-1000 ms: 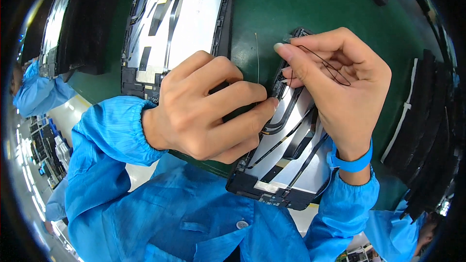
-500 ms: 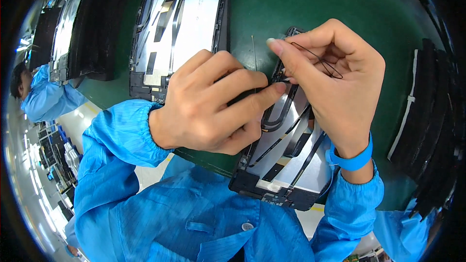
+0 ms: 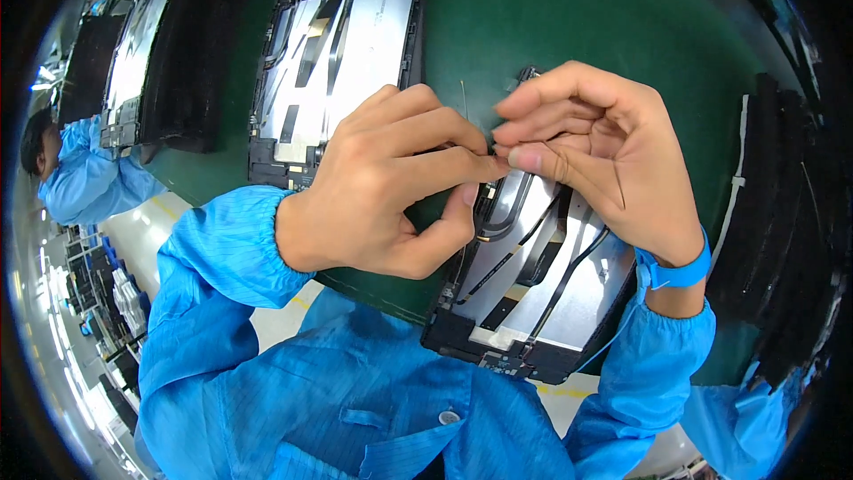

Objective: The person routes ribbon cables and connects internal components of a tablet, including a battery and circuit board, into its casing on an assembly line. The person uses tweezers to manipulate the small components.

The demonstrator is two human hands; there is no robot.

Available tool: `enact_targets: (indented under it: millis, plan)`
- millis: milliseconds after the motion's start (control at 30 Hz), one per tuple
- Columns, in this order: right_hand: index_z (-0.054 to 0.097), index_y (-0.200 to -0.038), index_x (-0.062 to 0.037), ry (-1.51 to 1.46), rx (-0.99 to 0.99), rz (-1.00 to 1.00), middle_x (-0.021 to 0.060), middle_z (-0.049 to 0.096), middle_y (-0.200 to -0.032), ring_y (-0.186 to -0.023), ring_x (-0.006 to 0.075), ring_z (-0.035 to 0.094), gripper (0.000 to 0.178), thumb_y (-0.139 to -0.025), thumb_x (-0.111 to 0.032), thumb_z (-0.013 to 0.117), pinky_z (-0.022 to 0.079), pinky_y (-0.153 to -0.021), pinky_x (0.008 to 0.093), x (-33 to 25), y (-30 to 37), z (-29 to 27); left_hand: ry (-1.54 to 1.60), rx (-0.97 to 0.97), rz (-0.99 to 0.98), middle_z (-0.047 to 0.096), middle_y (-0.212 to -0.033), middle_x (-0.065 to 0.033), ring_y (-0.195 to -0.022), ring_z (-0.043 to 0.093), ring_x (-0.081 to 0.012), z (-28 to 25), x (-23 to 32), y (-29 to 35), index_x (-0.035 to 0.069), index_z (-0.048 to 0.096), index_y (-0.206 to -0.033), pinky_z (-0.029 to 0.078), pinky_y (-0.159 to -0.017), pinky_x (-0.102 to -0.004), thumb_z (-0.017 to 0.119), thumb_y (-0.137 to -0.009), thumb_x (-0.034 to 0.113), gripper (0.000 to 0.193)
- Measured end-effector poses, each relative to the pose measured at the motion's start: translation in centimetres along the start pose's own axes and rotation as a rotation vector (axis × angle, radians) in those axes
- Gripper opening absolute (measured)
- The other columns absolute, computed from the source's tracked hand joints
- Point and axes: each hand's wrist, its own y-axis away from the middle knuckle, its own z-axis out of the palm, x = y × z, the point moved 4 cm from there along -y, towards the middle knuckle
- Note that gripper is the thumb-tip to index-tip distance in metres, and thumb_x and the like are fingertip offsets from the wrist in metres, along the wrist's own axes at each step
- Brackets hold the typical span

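An opened tablet (image 3: 569,302) with bare silver plates, dark cables and a black frame lies tilted under my hands. My left hand (image 3: 382,182) is bent over its upper left edge, thumb apart. Its forefingers meet the fingertips of my right hand (image 3: 613,151); what they press there is hidden. My right thumb and fingers are pinched together at that spot, and a thin black cable (image 3: 620,187) runs from them across the palm. Another thin wire (image 3: 464,98) stands up behind my left fingers; I cannot tell where it is fixed.
A second opened tablet (image 3: 373,36) lies at the upper left on the green table (image 3: 515,0). Black stacked parts (image 3: 773,204) with a white strip stand at the right. More silver-faced units (image 3: 147,44) are at the far left, near a person in blue (image 3: 89,169).
My right hand has come lower and turned, its thumb tip now at the left fingertips. The cable loop in its palm shows less. My left thumb has spread away from the fingers.
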Motion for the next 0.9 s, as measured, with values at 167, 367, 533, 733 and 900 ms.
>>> enact_targets:
  millis: [167,367,533,733,900]
  plan:
    - [0.079,-0.111,0.0038,0.057,0.054,-0.003,0.0088,0.080,-0.096,-0.085,0.0136,0.078,0.016,-0.095,0.006,0.080,0.062,-0.078,0.0241,-0.4,0.0,0.7,0.005,0.003,-0.007,0.074,-0.097,-0.0097,-0.078,0.063,-0.0279,0.1,0.1,0.2,0.002,0.084,-0.105,0.049,-0.071,-0.0393,0.069,-0.069,0.001,0.039]
    - [0.082,-0.105,0.0031,0.066,0.146,-0.044,0.0078,0.080,-0.094,-0.083,0.0116,0.076,0.010,-0.095,0.006,0.081,0.059,-0.073,0.0236,-0.1,0.3,0.3,0.013,0.042,0.054,0.072,-0.090,-0.0098,-0.075,0.061,-0.0275,-0.4,0.2,0.2,0.001,0.085,-0.100,0.050,-0.068,-0.0377,0.068,-0.065,0.003,0.039]
    - [0.082,-0.103,0.0029,0.039,0.163,-0.062,0.0091,0.080,-0.096,-0.087,0.0120,0.076,0.010,-0.094,0.008,0.082,0.061,-0.078,0.0246,0.1,0.3,0.4,-0.260,0.078,0.208,0.074,-0.091,-0.0084,-0.073,0.064,-0.0240,-0.5,1.4,0.7,0.001,0.086,-0.097,0.049,-0.060,-0.0352,0.070,-0.057,0.009,0.043]
    - [0.083,-0.103,0.0037,0.079,0.212,-0.091,0.0114,0.081,-0.098,-0.091,0.0143,0.078,0.015,-0.090,0.011,0.084,0.064,-0.084,0.0261,0.0,0.6,1.0,-0.252,0.056,0.287,0.076,-0.092,-0.0083,-0.071,0.064,-0.0215,-0.8,0.9,0.9,0.001,0.087,-0.100,0.050,-0.059,-0.0330,0.070,-0.056,0.014,0.049]
    - [0.084,-0.105,0.0047,0.156,0.232,-0.102,0.0119,0.082,-0.097,-0.090,0.0151,0.079,0.017,-0.089,0.011,0.085,0.064,-0.083,0.0262,-0.4,0.5,1.0,-0.220,0.054,0.325,0.076,-0.091,-0.0087,-0.071,0.064,-0.0214,-0.6,0.3,1.1,0.002,0.087,-0.100,0.050,-0.058,-0.0327,0.070,-0.057,0.014,0.047]
